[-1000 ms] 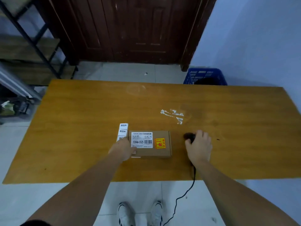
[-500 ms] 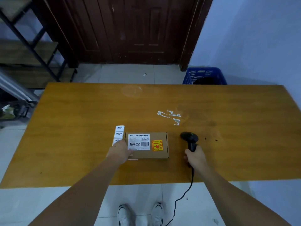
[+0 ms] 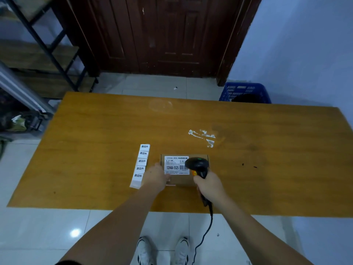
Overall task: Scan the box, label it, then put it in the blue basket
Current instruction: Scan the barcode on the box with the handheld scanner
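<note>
A small brown cardboard box with a white barcode label lies flat near the front edge of the wooden table. My left hand rests on the box's left end and holds it down. My right hand grips the handle of a black barcode scanner, whose head hangs over the right part of the box's label and hides it. A strip of white printed stickers lies just left of the box. The blue basket stands on the floor beyond the table's far right edge.
White tape scraps are stuck on the table beyond the box. The scanner's black cable hangs over the front edge toward my shoes. A dark wooden door faces me, and a metal shelf rack stands at the left.
My right hand has lifted the scanner off the table and swung it left over the box's label. My left hand has stayed on the box's left end.
</note>
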Available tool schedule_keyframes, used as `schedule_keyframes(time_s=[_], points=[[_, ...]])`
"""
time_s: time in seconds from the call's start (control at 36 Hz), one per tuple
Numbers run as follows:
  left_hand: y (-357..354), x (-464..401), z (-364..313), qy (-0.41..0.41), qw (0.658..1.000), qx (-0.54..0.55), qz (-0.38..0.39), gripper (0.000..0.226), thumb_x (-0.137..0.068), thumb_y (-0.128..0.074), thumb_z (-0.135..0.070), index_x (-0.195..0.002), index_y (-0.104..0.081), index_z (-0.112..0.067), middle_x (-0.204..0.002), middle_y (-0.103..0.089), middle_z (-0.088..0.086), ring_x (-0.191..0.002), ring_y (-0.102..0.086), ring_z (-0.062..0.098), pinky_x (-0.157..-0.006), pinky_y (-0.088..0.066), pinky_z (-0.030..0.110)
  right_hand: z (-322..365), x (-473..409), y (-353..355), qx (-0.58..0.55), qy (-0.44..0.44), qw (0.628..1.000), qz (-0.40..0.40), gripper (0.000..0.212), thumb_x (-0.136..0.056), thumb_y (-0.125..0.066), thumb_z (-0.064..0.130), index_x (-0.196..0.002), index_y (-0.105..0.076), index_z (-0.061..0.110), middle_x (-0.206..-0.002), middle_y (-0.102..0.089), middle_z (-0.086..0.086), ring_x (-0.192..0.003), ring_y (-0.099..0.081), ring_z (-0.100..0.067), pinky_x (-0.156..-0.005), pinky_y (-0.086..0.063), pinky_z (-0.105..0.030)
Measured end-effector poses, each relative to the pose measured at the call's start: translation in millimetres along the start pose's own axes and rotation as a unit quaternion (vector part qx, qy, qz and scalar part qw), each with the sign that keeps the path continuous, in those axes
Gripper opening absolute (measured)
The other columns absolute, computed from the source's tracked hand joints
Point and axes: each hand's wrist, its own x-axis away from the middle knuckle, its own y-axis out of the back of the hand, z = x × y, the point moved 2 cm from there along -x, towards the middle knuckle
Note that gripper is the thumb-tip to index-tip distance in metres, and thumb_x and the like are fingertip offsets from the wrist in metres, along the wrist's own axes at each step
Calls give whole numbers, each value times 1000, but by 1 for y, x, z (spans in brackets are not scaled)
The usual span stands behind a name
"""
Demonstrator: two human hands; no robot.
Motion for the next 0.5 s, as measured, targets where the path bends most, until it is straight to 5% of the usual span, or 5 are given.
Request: schedule_keyframes(time_s=[0.22, 0.31, 0.5], points=[[-3, -1, 2, 2, 1000, 11, -4, 46, -91, -73, -41, -126, -54, -19, -120, -69, 4, -104, -68, 24, -73, -51, 30, 4, 10, -19, 34, -13, 999, -1, 15, -95, -58, 18, -87, -54, 7, -66, -51, -7, -58, -55, -24, -60, -45, -35], [-4, -2, 2, 2, 1000, 14, -2, 45, -91, -73, -41, -126, -54, -19, -120, -69, 5, -104, -68, 25, -73, -52, 31, 6, 13, -19, 27, -15, 1000, 4, 15, -95, -56, 15, -83, -51, 5, -55, -49, -5, -41, -52, -18, -47, -44, -28], [-4, -3, 3, -12, 1000, 15, -2, 46, -91, -73, -42, -125, -53, -17, -119, -69, 5, -103, -68, 23, -73, -52, 29, 11, 16, -20, 19, -11, 1000, 9, 19, -94, -55, 14, -78, -53, 5, -50, -49, -6, -35, -51, -16, -42, -44, -26]])
